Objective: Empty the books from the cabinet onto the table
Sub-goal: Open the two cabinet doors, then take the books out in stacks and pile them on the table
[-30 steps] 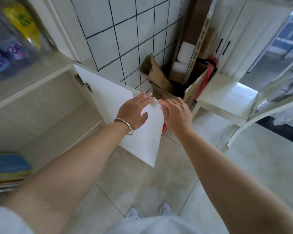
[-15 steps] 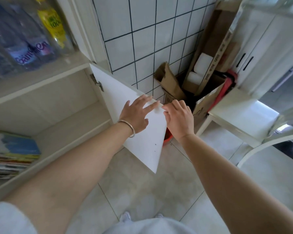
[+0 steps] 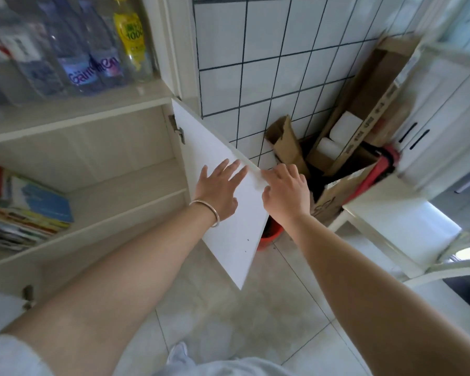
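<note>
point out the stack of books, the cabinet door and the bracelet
stack of books point(image 3: 25, 210): head view, on the blue cover on top of the pile
cabinet door point(image 3: 228, 245): head view, bare white panel below the hands
bracelet point(image 3: 206, 210): head view, on the metal band at the left wrist

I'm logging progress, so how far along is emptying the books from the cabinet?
Done: the cabinet door is swung open. In hand: the left hand lies flat on it, the right hand grips its top edge. Left: the whole stack of books is on the shelf, none moved.
</note>
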